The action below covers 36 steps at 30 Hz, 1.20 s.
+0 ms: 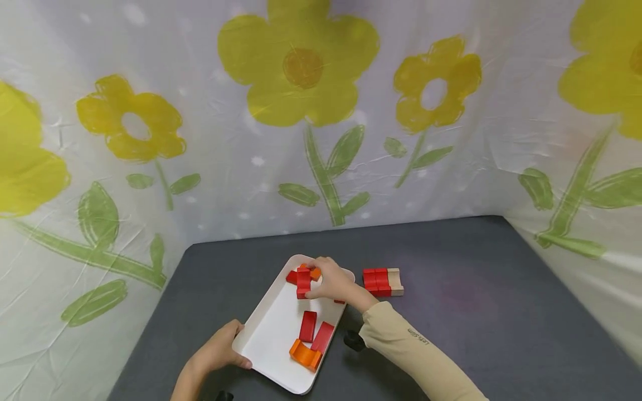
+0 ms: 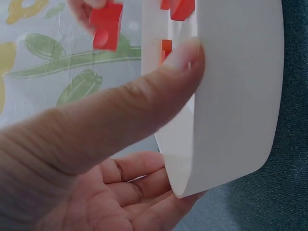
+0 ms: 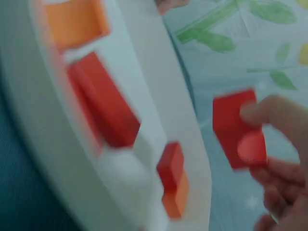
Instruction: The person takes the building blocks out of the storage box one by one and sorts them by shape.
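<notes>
A white tray [image 1: 273,323] stands at a slant on the dark table. My left hand [image 1: 218,348] holds its near left side, with the thumb [image 2: 185,55] lying against the tray's rim and the other fingers at the tray's edge. Over the far end of the tray, my right hand [image 1: 331,280] pinches a red block [image 1: 303,281] with a curved notch, also seen in the right wrist view as a red block [image 3: 239,127] between thumb and fingers. Inside the tray lie red blocks [image 1: 308,326] and an orange curved block [image 1: 305,355] near its right side, plus red and orange pieces at the far end.
Right of the tray, notched red blocks [image 1: 376,282] stand side by side with a natural wood block [image 1: 395,282]. The grey table [image 1: 476,312] reaches back to a hanging cloth [image 1: 225,189] printed with yellow flowers.
</notes>
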{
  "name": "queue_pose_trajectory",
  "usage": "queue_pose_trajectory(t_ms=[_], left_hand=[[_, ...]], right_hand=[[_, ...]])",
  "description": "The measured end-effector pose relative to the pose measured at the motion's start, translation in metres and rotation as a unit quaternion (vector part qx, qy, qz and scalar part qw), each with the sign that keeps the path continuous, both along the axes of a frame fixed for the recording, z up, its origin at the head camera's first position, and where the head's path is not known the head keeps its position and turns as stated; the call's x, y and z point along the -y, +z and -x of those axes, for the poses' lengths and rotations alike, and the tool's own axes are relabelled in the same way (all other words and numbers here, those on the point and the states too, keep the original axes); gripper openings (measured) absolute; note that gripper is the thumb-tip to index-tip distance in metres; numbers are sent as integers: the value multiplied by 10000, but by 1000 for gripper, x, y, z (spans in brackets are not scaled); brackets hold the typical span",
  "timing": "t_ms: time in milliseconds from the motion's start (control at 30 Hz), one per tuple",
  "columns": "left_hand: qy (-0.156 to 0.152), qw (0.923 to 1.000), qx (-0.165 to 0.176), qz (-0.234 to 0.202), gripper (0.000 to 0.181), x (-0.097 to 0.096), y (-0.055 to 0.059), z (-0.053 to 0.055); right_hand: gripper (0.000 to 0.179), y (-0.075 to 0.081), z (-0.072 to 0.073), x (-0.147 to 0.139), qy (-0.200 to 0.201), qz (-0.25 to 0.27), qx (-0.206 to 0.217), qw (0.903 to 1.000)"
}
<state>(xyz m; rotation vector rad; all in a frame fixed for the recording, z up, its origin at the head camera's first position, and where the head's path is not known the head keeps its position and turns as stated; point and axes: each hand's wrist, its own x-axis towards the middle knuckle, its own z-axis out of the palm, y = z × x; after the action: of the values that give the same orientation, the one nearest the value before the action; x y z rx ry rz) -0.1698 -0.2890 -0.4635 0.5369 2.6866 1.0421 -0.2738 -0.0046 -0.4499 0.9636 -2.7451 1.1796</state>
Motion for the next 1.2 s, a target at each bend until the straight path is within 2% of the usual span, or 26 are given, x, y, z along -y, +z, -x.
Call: queue_pose_trajectory(t_ms=[133,233,467,700,900,1033,1200], left_hand=[[-55,9999,7,-133,61,0,-2,1],[-81,9998,-17,-165,60,-1,-2,2],[-79,9999,-102,-51,59,-3,0,2],[69,9997,-52,-209,61,-2,-3,0],[273,9996,-106,-41,61,-5,-2,-1],[301,9995,-84,-73,61,-5,0,-1],[303,9995,-21,-100,61,-4,1,-2]], right_hand=[[55,2,4,-28,439,6,180,9989],[56,6,5,-50,477,25,302,9984],[57,11,5,-101,168,-7,179,9997],[56,8,8,-160,-158,-67,605,9980],[59,0,9,-206,-563,-318,827,9945],[60,-7,11,-222,-608,-377,1004,9924],[63,-21,13,-227,-599,-590,1078,9906]])
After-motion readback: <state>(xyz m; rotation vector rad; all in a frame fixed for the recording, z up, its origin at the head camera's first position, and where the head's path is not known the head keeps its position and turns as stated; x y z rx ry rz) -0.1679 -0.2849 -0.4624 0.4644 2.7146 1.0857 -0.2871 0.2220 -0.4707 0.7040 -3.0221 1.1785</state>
